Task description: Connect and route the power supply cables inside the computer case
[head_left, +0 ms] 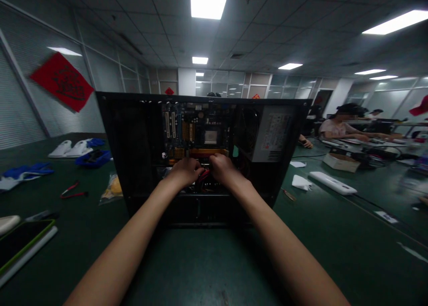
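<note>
An open black computer case (143, 208) stands in front of me on the green table. Both my hands reach inside it, to the lower part of the motherboard (197, 128). My left hand (183, 171) is closed by the memory slots (175, 153), its fingertips pointing at a bundle of red cables (204, 175). Just right of that bundle, my right hand (223, 167) is closed, with curled fingers near the same slots. What either hand's fingers grip is too dark and small to make out. A grey power supply (272, 136) is mounted at the upper right of the case.
Left of the case lie a blue tray (92, 159), a plastic bag with something yellow (113, 188) and red-handled pliers (73, 190). A white power strip (332, 183), crumpled tissue (301, 182) and cardboard box (341, 160) are on the right. Another person (344, 125) sits beyond.
</note>
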A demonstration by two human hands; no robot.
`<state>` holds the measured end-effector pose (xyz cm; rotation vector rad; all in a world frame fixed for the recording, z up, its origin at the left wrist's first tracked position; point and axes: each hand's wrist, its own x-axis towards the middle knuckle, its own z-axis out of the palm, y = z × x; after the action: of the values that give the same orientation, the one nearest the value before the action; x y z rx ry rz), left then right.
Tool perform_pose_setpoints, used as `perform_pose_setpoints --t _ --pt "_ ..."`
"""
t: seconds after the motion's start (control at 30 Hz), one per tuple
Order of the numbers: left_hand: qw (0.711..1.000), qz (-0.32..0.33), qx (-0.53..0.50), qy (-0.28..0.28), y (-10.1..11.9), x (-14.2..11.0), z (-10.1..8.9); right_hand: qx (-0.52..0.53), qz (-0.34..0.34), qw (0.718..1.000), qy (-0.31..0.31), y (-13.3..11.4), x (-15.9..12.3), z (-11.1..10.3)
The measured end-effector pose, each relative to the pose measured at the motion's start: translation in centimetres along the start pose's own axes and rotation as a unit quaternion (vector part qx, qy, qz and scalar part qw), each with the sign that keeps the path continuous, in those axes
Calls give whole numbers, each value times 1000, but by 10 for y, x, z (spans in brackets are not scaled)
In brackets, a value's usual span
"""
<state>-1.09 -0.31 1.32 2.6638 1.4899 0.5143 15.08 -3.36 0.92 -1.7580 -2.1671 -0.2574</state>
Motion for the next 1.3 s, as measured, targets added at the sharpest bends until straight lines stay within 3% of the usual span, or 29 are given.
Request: perform_pose_setpoints --t 0.53,0.8,1.3 --pt "1000 -2 -3 5 1 1 2 -6 -20 1000 -1 5 3 4" --pt "1000 -6 -3 -20 4 0 -2 -1 -24 1000 1 1 1 2" --pt "999 -31 -15 -1 7 -3 -2 -15 3 1000 -12 -3 0 -1"
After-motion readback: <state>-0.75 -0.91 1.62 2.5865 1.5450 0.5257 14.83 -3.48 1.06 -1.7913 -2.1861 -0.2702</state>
